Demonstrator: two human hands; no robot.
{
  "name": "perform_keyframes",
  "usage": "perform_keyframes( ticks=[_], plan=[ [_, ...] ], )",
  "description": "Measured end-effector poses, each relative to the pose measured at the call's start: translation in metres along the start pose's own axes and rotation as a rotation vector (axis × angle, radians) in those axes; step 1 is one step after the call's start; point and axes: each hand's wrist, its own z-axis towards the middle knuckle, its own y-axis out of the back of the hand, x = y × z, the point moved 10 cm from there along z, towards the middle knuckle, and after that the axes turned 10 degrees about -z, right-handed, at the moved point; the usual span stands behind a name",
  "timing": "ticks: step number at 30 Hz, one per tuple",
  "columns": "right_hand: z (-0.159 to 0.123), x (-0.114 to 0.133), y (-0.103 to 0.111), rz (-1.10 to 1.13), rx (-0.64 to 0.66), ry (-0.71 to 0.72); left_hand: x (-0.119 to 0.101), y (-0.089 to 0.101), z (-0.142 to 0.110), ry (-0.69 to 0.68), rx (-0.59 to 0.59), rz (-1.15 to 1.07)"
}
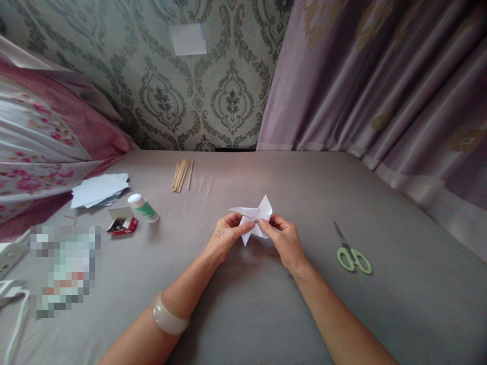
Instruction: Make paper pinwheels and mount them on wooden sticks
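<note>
A white paper pinwheel (265, 207) is held between my two hands, above the middle of the grey cloth. At its centre shows a small metallic pin head (256, 221). My left hand (227, 234) pinches the paper from the left, its thumb reaching to the pin head. From the other side my right hand (283, 238) grips the pinwheel, thumb on top and close to the pin. The fingers beneath the paper are mostly hidden.
Green-handled scissors (353, 259) lie on the right. To the left are a small red box (122, 225), a white-capped glue bottle (143, 208) and stacked white paper (99, 190). Several wooden sticks (181, 176) lie farther back. A power strip (10, 258) sits at the left edge.
</note>
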Motion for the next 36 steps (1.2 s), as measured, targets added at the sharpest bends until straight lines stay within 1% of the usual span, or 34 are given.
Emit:
perform_keyframes(
  ticks=[3, 8, 14, 19, 25, 27, 29, 31, 34, 36],
  plan=[
    [0.0, 0.0, 0.001, 0.011, -0.004, -0.01, 0.0, 0.0, -0.001, 0.008, 0.003, 0.041],
    [-0.001, 0.003, -0.001, -0.014, 0.01, 0.024, 0.001, 0.002, -0.002, 0.015, -0.022, 0.048],
    [0.001, 0.003, -0.001, -0.08, 0.002, 0.063, 0.005, 0.002, -0.002, 0.014, -0.004, 0.062],
    [0.001, 0.0, -0.004, -0.107, 0.037, 0.07, 0.008, 0.003, -0.001, 0.042, -0.002, 0.06],
    [0.001, -0.001, -0.006, -0.117, 0.059, 0.061, 0.008, -0.001, -0.003, 0.061, 0.026, 0.052],
    [0.002, -0.001, -0.006, -0.047, 0.082, 0.037, 0.009, -0.002, -0.003, 0.075, 0.019, 0.005],
    [0.004, 0.0, -0.005, 0.062, 0.098, 0.026, 0.01, 0.0, -0.002, 0.08, -0.012, -0.09],
    [0.007, 0.0, 0.002, 0.127, 0.062, 0.021, 0.009, 0.004, 0.0, 0.067, -0.06, -0.19],
    [0.01, -0.004, 0.01, 0.12, 0.006, 0.003, 0.008, 0.011, 0.003, 0.06, -0.117, -0.283],
    [0.009, -0.006, 0.007, 0.11, 0.032, -0.004, 0.011, 0.013, 0.005, 0.083, -0.129, -0.333]
  ],
)
